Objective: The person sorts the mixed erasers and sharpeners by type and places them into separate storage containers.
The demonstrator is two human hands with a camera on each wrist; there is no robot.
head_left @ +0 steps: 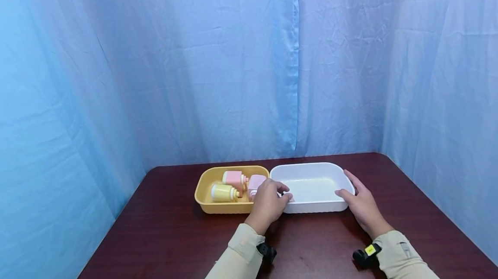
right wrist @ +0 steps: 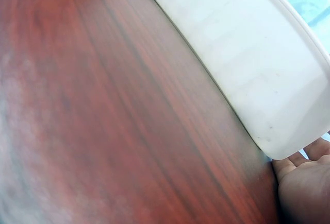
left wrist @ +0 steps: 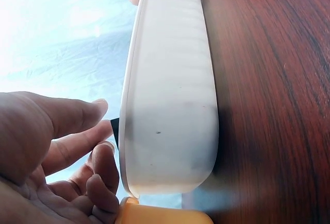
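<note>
Both hands are at the white tub (head_left: 311, 186), which stands on the dark wooden tabletop (head_left: 163, 236) with its left end touching the yellow tub (head_left: 212, 179). The left hand (head_left: 268, 201) sits at the white tub's near left corner, fingers loosely curled over the rim; the left wrist view shows those fingers (left wrist: 77, 147) bent beside the wall, with a small dark thing between fingertips and rim that I cannot identify, and the head view shows a faint pink bit by the thumb, so it may be pinching something small, though the view is too poor to say so. The right hand (head_left: 362, 205) lies spread and flat against the tub's right end, fingers straight along the wall, the palm (right wrist: 307, 183) just beside the corner on the tabletop. The yellow tub holds three small bottles: a pink one (head_left: 234, 178) at the back, a pale yellow one (head_left: 223, 192) lying in front of it, and another pink one (head_left: 255, 182) next to the left hand. The white tub looks empty inside. I judge the step in hand to be steadying or placing the white tub beside the yellow one, before any bottle has crossed over. The next move would seem to call for the right hand to hold the tub firm while the left reaches the short way over the shared rims to the nearest pink bottle, closing round its body without knocking the other two.
</note>
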